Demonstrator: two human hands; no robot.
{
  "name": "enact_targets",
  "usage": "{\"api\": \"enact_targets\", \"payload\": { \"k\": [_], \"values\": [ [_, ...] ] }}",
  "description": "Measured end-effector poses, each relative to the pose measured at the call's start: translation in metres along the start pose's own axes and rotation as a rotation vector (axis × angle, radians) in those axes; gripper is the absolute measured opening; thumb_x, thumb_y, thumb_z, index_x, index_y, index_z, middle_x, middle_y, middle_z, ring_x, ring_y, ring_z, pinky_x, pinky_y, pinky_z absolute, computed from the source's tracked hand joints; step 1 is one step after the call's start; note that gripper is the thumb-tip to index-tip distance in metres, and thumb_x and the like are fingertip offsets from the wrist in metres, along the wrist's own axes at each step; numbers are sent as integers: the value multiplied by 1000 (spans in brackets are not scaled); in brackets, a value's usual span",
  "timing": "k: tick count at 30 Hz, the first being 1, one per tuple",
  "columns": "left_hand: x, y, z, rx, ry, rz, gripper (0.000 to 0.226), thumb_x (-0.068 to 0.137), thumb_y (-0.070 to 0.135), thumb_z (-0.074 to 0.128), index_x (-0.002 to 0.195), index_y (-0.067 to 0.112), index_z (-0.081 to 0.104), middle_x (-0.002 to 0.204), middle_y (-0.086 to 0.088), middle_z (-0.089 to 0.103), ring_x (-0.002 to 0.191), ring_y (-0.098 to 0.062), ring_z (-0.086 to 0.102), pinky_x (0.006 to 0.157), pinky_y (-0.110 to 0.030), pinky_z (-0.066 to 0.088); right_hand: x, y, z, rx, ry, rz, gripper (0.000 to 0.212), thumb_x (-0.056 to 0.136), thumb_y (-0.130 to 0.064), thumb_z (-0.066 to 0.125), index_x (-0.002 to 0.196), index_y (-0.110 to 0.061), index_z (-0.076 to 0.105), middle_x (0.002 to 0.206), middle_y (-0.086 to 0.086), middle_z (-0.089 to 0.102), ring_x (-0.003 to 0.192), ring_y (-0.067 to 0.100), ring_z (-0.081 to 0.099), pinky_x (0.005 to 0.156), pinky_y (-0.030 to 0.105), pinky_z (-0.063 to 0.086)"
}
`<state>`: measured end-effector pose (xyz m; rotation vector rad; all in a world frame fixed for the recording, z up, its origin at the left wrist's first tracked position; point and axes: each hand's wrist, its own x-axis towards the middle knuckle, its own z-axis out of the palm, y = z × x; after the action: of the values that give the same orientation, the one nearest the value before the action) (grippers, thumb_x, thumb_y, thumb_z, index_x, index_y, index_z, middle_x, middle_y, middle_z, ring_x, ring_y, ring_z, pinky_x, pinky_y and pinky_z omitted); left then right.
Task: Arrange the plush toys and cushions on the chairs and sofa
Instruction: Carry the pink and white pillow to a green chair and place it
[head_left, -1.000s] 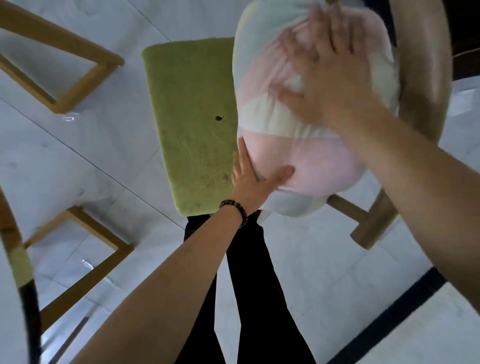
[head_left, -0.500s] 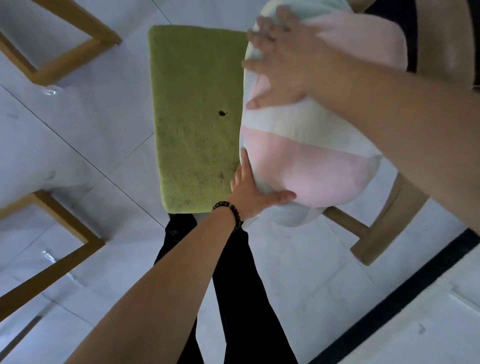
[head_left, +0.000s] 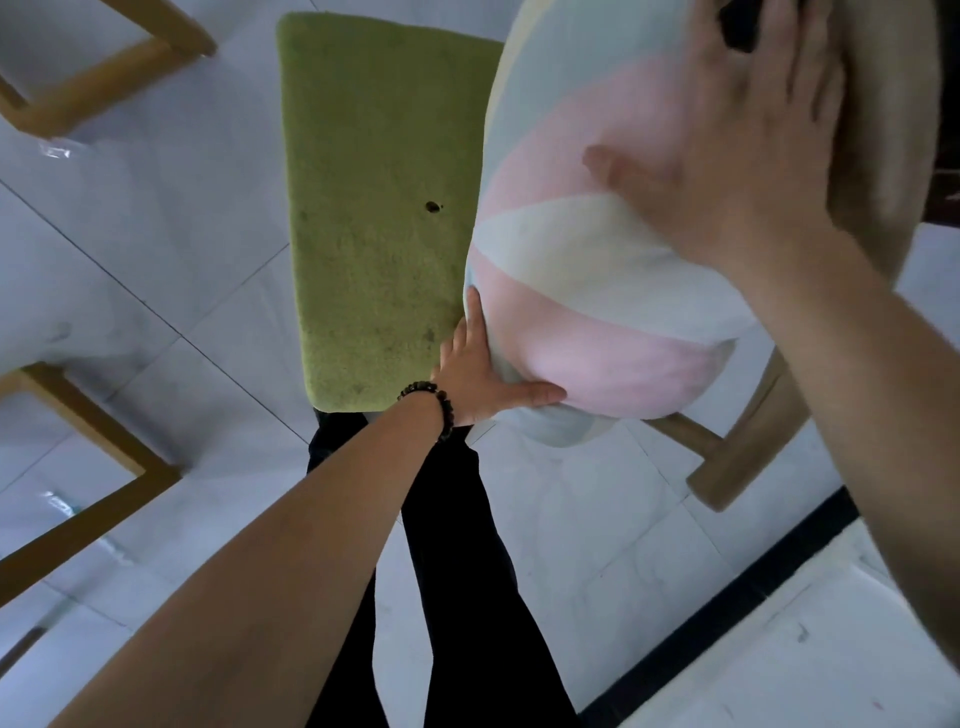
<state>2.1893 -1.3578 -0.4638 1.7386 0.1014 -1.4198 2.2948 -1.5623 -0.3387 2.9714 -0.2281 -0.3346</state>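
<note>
Frames of pale wood (head_left: 93, 67) stand on the tiled floor (head_left: 156, 234) at the far left, well apart from the work. Next comes the green seat pad (head_left: 374, 208), bare over its left half.

At its near right corner the left hand (head_left: 478, 374) has kept its place. Its fingers (head_left: 474, 317) lie straight up the left flank of the striped cushion (head_left: 571, 291), and the thumb reaches flat under the lower edge. It braces the cushion and grips nothing.

The cushion, in pink, white and pale blue bands, sits on the right half of the seat and overhangs the near edge a little.

The change is on the right. Half a second ago the right hand (head_left: 727, 156) lay across the cushion's upper left. Now it presses flat on the upper right, its fingers (head_left: 800, 88) spread wide and pointing towards the chair back (head_left: 893, 130), just beside it. That suggests the cushion is being pushed back to lean on the chair, so this placement looks close to done. Whether the cushion touches the back is hidden by the hand.
</note>
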Motion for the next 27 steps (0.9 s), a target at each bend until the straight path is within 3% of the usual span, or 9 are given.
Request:
{"api": "enact_targets", "payload": {
  "k": [2, 6, 8, 12, 14, 17, 19, 22, 27],
  "values": [
    [1, -1, 0, -1, -2, 10, 160, 38, 83, 73, 149, 41, -34, 168, 10, -5, 155, -24, -1, 125, -55, 8, -27, 12, -1, 235, -20, 239, 108, 81, -88, 41, 162, -23, 10, 167, 16, 17, 152, 35, 23, 120, 47, 25],
    [-1, -1, 2, -112, 81, 74, 157, 37, 76, 83, 156, 44, -15, 166, 17, 9, 154, -22, 10, 125, -54, 16, -61, -3, 6, 508, 31, 404, 93, 88, -74, 53, 161, -29, 18, 156, 8, 37, 140, 26, 42, 107, 31, 35],
    [-3, 0, 7, -244, 152, 141, 152, 38, 70, 93, 156, 45, 1, 161, 19, 25, 150, -16, 26, 121, -51, 30, -60, -6, -1, 526, 152, 398, 79, 92, -66, 54, 157, -27, 31, 145, 4, 49, 131, 17, 50, 96, 17, 33],
    [-11, 5, 22, -340, 214, 181, 147, 37, 66, 96, 154, 47, 10, 157, 17, 34, 147, -17, 34, 115, -53, 39, -39, -2, -22, 426, 333, 245, 57, 96, -63, 48, 142, -30, 55, 130, -1, 60, 119, 13, 56, 91, 12, 37],
    [-14, 8, 29, -328, 254, 138, 148, 40, 67, 95, 155, 48, 3, 160, 13, 25, 150, -17, 25, 119, -53, 33, -30, 7, -13, 340, 235, 223, 59, 98, -63, 41, 146, -29, 50, 136, 3, 58, 123, 20, 55, 95, 17, 36],
    [-15, 10, 33, -249, 198, 79, 150, 45, 62, 94, 154, 52, -10, 158, 15, 16, 150, -18, 17, 122, -54, 25, -29, 22, 5, 215, -89, 325, 64, 102, -54, 36, 157, -24, 29, 148, 14, 45, 130, 35, 49, 103, 44, 41],
    [-10, 7, 29, -254, 168, 93, 152, 41, 64, 94, 152, 54, -9, 158, 16, 17, 149, -17, 19, 122, -54, 27, -31, 15, 1, 232, -50, 348, 65, 102, -50, 37, 158, -21, 25, 157, 15, 34, 138, 36, 42, 109, 47, 38],
    [-4, 2, 22, -315, 145, 81, 157, 34, 68, 94, 151, 57, -10, 160, 18, 19, 149, -16, 24, 120, -52, 32, -23, -18, -18, 46, 161, 153, 63, 101, -49, 29, 157, -21, 29, 160, 19, 31, 147, 38, 31, 120, 47, 25],
    [-1, 1, 22, -252, 114, 77, 160, 35, 70, 92, 152, 53, -16, 160, 12, 23, 149, -20, 24, 121, -51, 28, 30, -94, 9, -256, -138, -600, 76, 94, -72, 30, 158, -29, 28, 167, 18, 16, 154, 42, 10, 123, 60, 3]
  ]
}}
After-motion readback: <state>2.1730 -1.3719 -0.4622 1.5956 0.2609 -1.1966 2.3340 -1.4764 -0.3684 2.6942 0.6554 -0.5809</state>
